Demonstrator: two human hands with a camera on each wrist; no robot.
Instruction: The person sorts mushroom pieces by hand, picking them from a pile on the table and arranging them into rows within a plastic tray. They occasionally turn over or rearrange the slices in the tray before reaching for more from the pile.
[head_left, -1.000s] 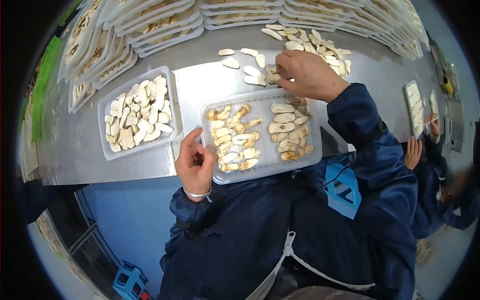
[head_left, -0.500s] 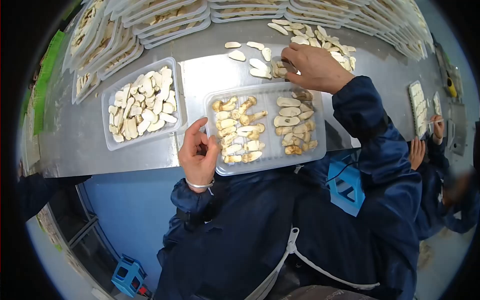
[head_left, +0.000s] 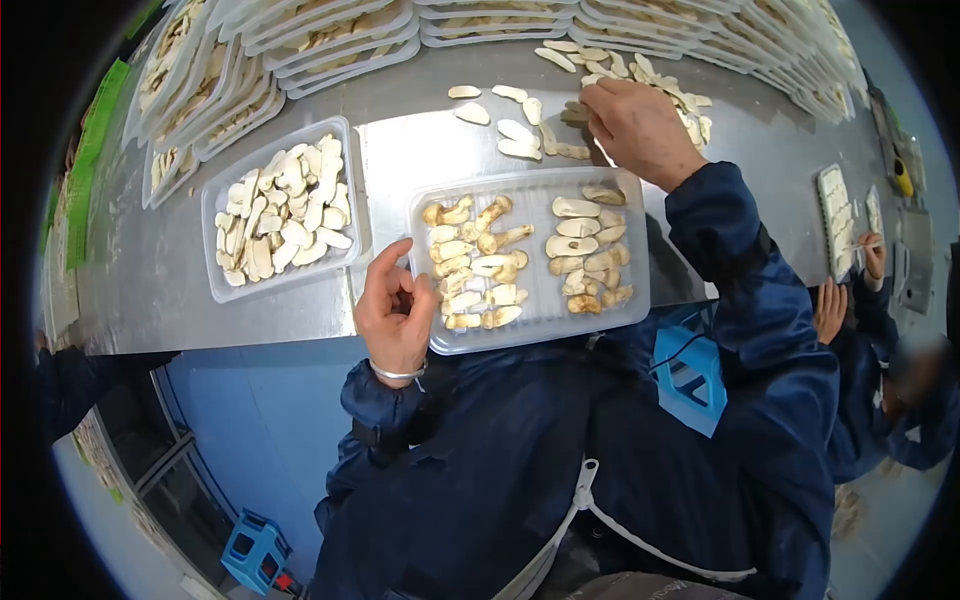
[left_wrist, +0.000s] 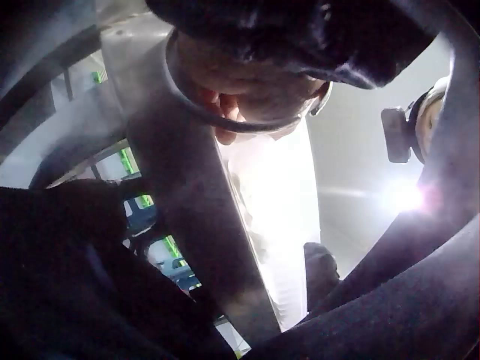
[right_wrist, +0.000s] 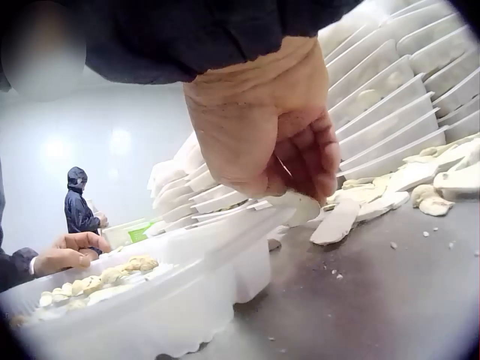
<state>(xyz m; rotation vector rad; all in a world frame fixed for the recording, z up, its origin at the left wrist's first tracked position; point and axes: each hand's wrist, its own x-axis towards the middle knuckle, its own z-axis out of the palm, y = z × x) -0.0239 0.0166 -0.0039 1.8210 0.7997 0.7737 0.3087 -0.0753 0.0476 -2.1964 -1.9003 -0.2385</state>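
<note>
A clear plastic tray (head_left: 540, 318) lies in front of me, with browned mushroom pieces (head_left: 495, 267) in rows on its left and mushroom slices (head_left: 574, 227) on its right. Against the tray's left edge rests my left hand (head_left: 395, 315), index finger raised and other fingers loosely bent. Beyond the far right corner, my right hand (head_left: 645, 130) reaches to the loose slices. In the right wrist view its thumb and fingers pinch a pale mushroom slice (right_wrist: 298, 208) low over the table. The left wrist view shows mostly sleeve and glare, with the left hand partly hidden.
Another tray (head_left: 212, 215), heaped with pale slices, stands to the left. A loose pile of slices (head_left: 655, 80) and several single slices (head_left: 518, 132) lie on the metal table (head_left: 400, 140). Stacked filled trays (head_left: 345, 50) line the back. Another person's hands (head_left: 830, 310) work at the right.
My right hand has shifted right, from the slices behind the tray toward the pile, uncovering slices there. The left hand stays at the tray's edge; the whole view has shifted slightly.
</note>
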